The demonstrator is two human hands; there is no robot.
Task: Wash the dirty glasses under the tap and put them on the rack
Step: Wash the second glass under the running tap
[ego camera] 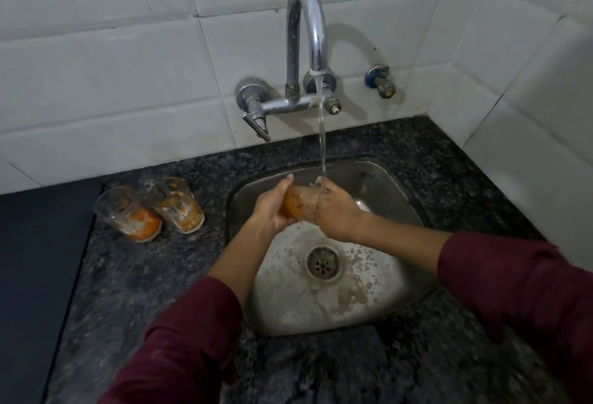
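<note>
Head view: both hands (272, 208) hold orange-smeared glass (300, 203) under tap (306, 41).

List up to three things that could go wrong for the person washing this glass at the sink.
1. The wet glass, held sideways between the left hand and right hand under the water stream, could slip into the steel sink.
2. A sleeve might knock the two dirty glasses beside the sink.

Dim, soft light; blurred, warped edges
</note>
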